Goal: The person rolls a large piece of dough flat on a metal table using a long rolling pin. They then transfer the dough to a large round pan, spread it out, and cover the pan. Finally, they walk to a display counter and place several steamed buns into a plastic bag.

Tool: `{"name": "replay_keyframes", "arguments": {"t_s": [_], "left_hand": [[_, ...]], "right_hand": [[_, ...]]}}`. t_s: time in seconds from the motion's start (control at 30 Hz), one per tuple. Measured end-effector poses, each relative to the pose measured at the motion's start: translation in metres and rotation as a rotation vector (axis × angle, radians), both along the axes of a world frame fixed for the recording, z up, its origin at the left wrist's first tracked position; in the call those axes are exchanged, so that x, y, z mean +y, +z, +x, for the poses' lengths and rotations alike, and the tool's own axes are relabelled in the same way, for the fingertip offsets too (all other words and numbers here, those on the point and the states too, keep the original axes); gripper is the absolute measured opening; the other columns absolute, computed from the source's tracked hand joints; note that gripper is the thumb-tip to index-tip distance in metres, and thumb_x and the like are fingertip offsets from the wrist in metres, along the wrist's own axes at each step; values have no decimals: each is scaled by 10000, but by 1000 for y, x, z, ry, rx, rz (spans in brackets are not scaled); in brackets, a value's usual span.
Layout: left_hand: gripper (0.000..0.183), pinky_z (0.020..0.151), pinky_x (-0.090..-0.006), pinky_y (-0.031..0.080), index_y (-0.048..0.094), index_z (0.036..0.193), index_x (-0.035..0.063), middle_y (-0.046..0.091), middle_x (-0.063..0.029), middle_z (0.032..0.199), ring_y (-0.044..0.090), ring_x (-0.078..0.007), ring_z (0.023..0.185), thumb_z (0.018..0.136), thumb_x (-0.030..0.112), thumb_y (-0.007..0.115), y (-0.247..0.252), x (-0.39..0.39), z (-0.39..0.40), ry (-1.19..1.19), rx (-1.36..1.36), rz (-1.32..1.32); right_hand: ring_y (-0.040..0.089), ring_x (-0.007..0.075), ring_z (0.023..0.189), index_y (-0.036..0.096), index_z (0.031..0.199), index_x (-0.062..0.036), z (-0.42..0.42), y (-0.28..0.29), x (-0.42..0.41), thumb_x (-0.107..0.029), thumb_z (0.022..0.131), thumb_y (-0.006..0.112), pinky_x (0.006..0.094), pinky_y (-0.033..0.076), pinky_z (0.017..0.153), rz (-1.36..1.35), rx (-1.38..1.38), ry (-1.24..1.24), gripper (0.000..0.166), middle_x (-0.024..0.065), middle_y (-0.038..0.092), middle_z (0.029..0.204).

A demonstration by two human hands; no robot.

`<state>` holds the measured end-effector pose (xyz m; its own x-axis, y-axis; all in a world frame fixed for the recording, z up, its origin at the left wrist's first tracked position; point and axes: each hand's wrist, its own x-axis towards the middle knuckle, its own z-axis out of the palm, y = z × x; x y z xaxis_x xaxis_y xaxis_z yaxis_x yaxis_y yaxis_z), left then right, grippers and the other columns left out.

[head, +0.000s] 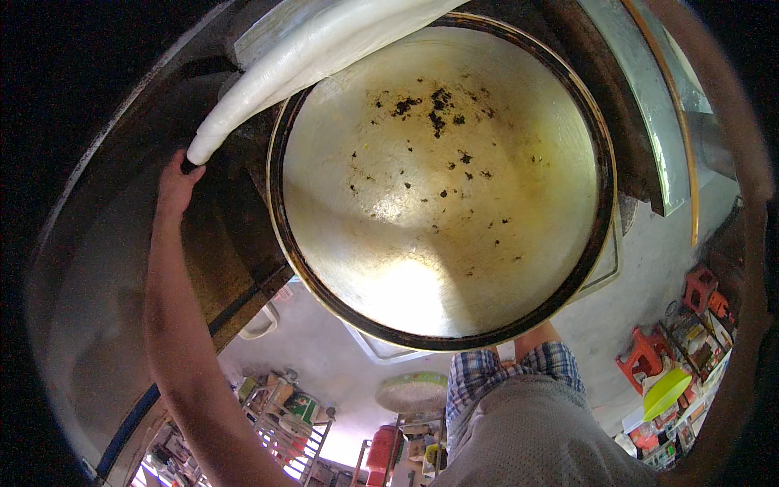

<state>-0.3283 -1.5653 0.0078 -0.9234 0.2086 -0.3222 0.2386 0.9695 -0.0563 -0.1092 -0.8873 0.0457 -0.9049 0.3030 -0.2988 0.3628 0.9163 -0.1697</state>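
My left hand (179,181) is closed around the dark end of a rod (190,164) at the upper left. A long, smooth white roll (292,67), possibly dough, surrounds that rod. It widens from my hand towards the top edge, where it leaves the view. The roll passes over the upper left rim of a large round pan (548,201). Whether it touches the rim, I cannot tell. Inside, the pan is shiny and pale, with yellow-brown stains and scattered black specks. My right arm (745,243) curves along the right side; its hand is out of view.
A dark counter (225,243) lies left of the pan. At the upper right are a metal panel (645,122) and a thin wooden stick (681,134). Red plastic stools (644,356), a lime-green basin (666,394) and metal racks (274,414) stand on the floor.
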Motion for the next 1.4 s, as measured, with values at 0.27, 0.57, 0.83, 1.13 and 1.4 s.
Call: {"name": "replay_keyframes", "arguments": {"t_s": [0.27,0.57,0.83,1.13,1.4], "left_hand": [[711,1093,-449,428,473,1437,30,565,-196,1409,541,-344,1310,831,202,803,-18,-24,23,-80,11,114],[646,1078,-436,445,546,1352,4,583,-197,1341,557,-364,1264,792,170,821,-14,-42,64,-100,-38,68],[604,1010,-422,504,519,1306,51,650,-187,1228,632,-340,1178,783,94,819,-17,-50,109,-62,-18,153],[478,993,-438,518,623,1185,7,603,-202,1317,610,-393,1181,763,123,812,-8,-61,153,-213,35,128],[555,946,-458,536,536,1281,116,691,-167,1193,654,-368,1143,787,102,788,-3,-65,181,-80,-101,211]], "right_hand": [[621,302,907,654,1021,-37,37,-59,24,-191,644,860,413,505,814,-1,370,309,457,135,631,949],[573,351,1000,656,927,-68,67,-44,-11,-187,635,842,468,445,919,268,423,420,366,122,589,1011],[516,320,1121,608,1069,-126,96,-57,-12,-280,735,804,447,361,1076,159,342,292,416,129,569,1054],[435,312,1381,573,1336,-100,136,-89,-6,-154,814,797,426,374,1171,446,229,222,570,106,456,1477],[559,328,1176,581,1221,-107,179,-72,-23,-167,750,822,466,433,1060,297,436,369,532,91,590,1231]]}}
